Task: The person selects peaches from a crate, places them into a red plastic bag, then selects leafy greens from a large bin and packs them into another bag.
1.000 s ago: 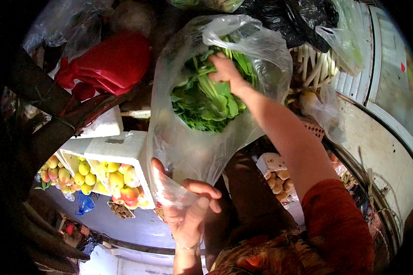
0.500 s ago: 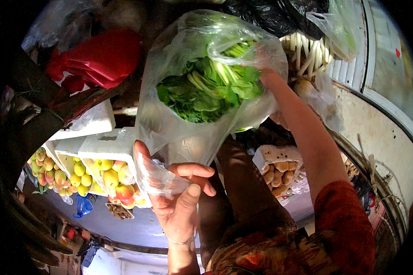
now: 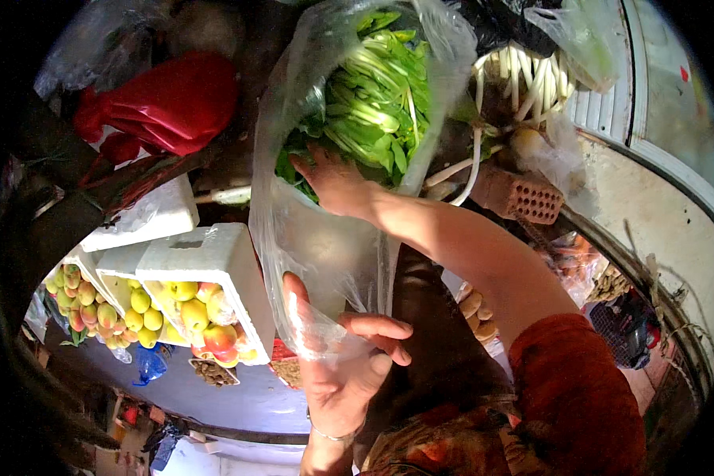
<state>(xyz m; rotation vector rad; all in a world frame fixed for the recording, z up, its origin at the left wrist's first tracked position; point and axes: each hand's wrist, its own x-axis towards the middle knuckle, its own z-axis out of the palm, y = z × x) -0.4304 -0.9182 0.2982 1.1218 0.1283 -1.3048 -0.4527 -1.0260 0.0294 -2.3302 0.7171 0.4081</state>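
Head view, market stall, white foam boxes point(image 3: 206, 258) of fruit, red bags point(image 3: 166, 99).

White foam boxes point(image 3: 206, 262) hold yellow and red fruit point(image 3: 184, 309) — at lower left. A red bag point(image 3: 174, 99) lies above them; a holed brick point(image 3: 520, 194) sits near white stalks point(image 3: 523, 79) — upper right.

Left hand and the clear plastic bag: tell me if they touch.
Touching. The head view shows the left hand pinching the clear plastic bag's lower edge between thumb and fingers.
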